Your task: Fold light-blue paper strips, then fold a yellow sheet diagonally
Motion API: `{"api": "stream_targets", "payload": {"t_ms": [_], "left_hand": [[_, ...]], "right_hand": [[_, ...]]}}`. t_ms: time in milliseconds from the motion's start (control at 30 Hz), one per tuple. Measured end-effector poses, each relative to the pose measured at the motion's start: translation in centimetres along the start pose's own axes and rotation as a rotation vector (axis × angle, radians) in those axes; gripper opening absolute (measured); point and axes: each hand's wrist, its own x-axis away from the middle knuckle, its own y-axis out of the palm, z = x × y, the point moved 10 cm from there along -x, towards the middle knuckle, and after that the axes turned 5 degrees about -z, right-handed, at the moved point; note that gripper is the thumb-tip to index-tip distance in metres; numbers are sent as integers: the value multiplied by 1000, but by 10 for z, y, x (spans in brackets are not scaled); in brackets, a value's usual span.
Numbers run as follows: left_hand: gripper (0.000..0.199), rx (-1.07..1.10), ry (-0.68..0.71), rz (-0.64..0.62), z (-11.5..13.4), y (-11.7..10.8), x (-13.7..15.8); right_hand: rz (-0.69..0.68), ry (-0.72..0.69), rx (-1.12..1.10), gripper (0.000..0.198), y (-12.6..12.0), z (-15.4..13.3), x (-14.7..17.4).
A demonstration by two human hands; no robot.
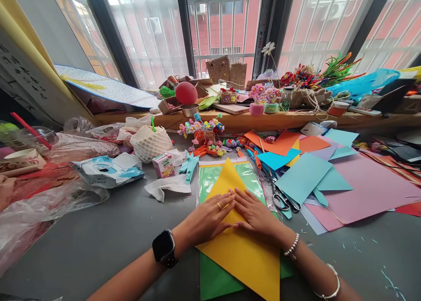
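Observation:
A folded sheet of yellow paper (243, 259) lies in front of me, one pointed corner facing the window. My left hand (210, 217) rests flat on it, fingers stretched out; a ring and a black watch show on that side. Against it, my right hand (255, 213) is also laid flat, its fingertips meeting the left ones over the middle of the sheet. Beaded and metal bracelets circle the right wrist and forearm. Under the yellow paper is a pack of green paper (219, 277) in a clear sleeve. Neither hand grips anything.
Scissors (281, 201) lie right of the pack, beside blue paper sheets (304, 176) and a large pink sheet (371, 191). Leftward are a wet-wipe pack (108, 169), a small carton (163, 165), a coconut (151, 144) and plastic bags (79, 200). Crafts crowd the wooden sill (141, 120).

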Motion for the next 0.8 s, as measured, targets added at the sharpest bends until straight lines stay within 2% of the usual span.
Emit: {"api": "stream_targets", "payload": {"t_ms": [100,267,800], "left_hand": [[61,3,81,-34,7,18,4],[65,10,56,-73,-1,32,7],[71,86,69,-50,-2,33,8]], "right_hand": [[12,-8,-8,68,-2,-1,1],[29,-4,-15,68,-4,-1,2],[-1,43,-9,69,-1,5,13]]}}
